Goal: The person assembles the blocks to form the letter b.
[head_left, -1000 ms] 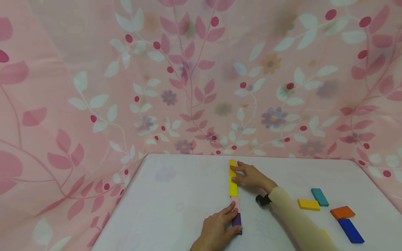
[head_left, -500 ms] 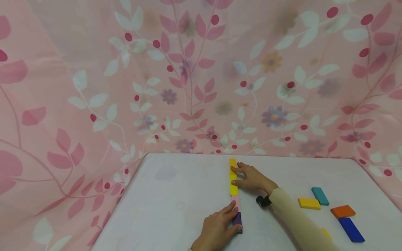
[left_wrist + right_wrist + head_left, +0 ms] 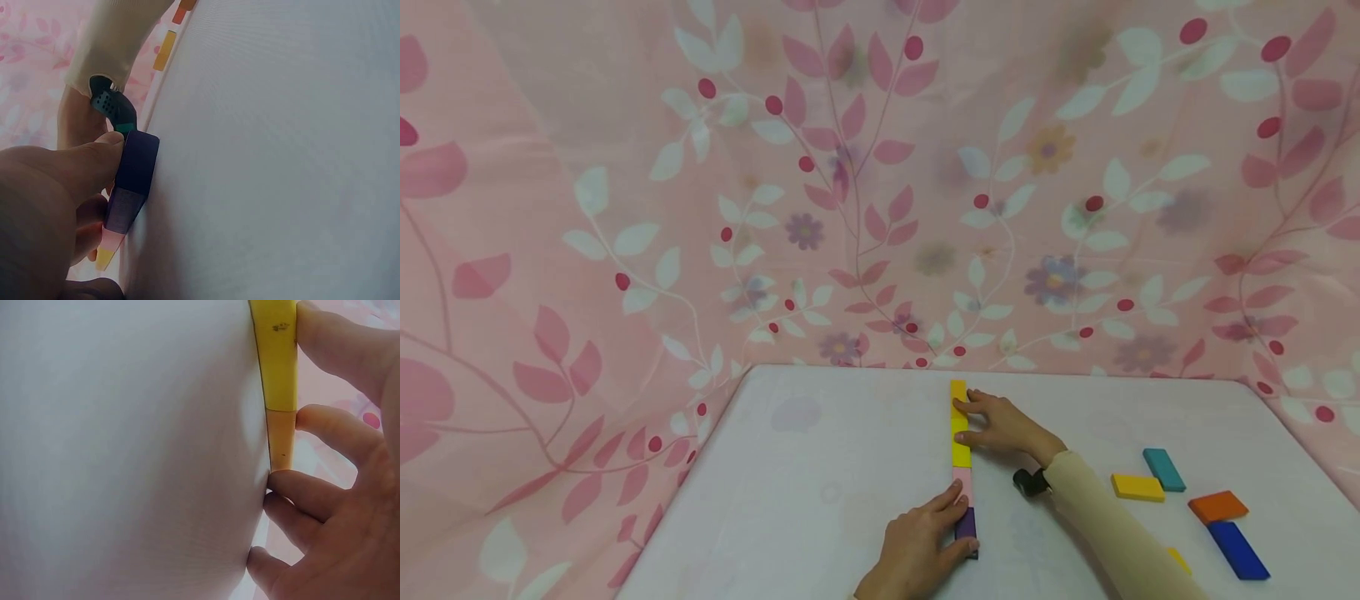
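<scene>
A row of flat blocks lies end to end on the table: a golden-yellow block farthest, then a bright yellow block, a pink block and a purple block nearest. My left hand rests on the near end, fingertips on the pink and purple blocks, thumb at the purple block's near end. With my right hand I touch both yellow blocks: in the right wrist view the thumb presses the bright yellow one, the index finger the golden one. Another finger reaches its far end.
To the right lie a teal block, a yellow block, an orange block and a blue block. Another yellow block is partly hidden by the right sleeve. A pink floral curtain hangs behind the table.
The two yellow blocks have shifted slightly to the right under my right hand, so the row looks straighter. My left hand stays in place.
</scene>
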A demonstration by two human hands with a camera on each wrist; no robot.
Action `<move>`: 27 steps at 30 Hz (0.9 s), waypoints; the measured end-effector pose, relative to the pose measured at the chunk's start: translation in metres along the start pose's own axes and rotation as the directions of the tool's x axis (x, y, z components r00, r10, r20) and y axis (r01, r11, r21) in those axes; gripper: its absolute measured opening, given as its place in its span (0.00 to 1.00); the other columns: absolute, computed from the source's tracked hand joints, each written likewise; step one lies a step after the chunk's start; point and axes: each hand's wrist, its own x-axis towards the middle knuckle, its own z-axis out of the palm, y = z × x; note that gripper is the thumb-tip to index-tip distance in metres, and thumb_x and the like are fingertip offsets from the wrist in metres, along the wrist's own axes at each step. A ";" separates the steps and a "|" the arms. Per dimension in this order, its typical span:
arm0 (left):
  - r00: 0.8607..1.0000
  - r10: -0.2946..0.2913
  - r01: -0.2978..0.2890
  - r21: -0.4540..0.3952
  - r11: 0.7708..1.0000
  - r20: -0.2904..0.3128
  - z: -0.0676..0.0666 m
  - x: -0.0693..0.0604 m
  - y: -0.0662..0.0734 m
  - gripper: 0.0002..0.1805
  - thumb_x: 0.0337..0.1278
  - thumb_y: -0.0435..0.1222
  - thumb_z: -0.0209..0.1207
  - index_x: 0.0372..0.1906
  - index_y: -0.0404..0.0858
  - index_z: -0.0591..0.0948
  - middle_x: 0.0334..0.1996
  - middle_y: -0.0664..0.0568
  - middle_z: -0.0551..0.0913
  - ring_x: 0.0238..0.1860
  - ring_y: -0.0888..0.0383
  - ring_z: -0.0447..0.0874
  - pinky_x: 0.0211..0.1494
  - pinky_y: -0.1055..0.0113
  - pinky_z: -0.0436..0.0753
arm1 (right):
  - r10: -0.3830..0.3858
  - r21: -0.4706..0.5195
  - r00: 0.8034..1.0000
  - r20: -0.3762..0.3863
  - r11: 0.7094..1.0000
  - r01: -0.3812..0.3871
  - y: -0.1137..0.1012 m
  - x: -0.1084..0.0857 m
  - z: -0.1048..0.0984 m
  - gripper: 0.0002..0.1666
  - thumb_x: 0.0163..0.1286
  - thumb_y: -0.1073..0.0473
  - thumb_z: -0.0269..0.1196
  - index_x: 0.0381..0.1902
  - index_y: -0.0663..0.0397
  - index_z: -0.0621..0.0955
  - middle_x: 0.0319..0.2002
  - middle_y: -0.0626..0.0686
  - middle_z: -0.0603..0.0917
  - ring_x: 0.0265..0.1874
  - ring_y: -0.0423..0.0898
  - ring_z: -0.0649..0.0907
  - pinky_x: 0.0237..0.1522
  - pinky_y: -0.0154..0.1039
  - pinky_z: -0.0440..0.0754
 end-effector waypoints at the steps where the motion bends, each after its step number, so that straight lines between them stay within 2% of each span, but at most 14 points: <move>1: 1.000 -0.002 0.002 -0.001 1.000 0.002 0.000 0.000 0.000 0.32 0.65 0.60 0.67 0.71 0.55 0.81 0.76 0.68 0.73 0.68 0.56 0.83 0.49 0.50 0.89 | -0.001 0.000 1.000 -0.003 1.000 0.001 -0.001 0.000 0.000 0.44 0.70 0.40 0.72 0.77 0.53 0.74 0.79 0.71 0.66 0.78 0.72 0.65 0.76 0.72 0.63; 12: 1.000 -0.008 0.008 -0.011 1.000 0.008 0.000 0.000 0.000 0.32 0.65 0.60 0.67 0.71 0.55 0.81 0.76 0.69 0.73 0.69 0.56 0.83 0.50 0.49 0.89 | 0.004 0.003 1.000 0.000 1.000 -0.004 0.000 -0.001 0.002 0.43 0.71 0.40 0.71 0.77 0.52 0.74 0.79 0.70 0.65 0.78 0.73 0.65 0.75 0.76 0.61; 19: 1.000 0.012 -0.012 -0.019 1.000 -0.006 -0.001 0.000 0.000 0.32 0.65 0.60 0.68 0.70 0.54 0.82 0.76 0.67 0.74 0.68 0.56 0.84 0.50 0.50 0.90 | 0.003 0.017 1.000 -0.010 1.000 -0.002 0.001 -0.003 0.002 0.43 0.72 0.40 0.70 0.77 0.51 0.74 0.80 0.69 0.66 0.78 0.73 0.65 0.75 0.75 0.61; 27: 1.000 0.008 -0.008 -0.008 1.000 -0.021 0.000 -0.001 -0.001 0.32 0.65 0.60 0.68 0.70 0.54 0.82 0.75 0.67 0.74 0.67 0.55 0.85 0.52 0.50 0.89 | -0.028 0.107 0.999 -0.033 0.994 0.031 0.018 -0.014 -0.006 0.39 0.75 0.37 0.66 0.78 0.45 0.75 0.77 0.63 0.72 0.78 0.66 0.70 0.76 0.70 0.65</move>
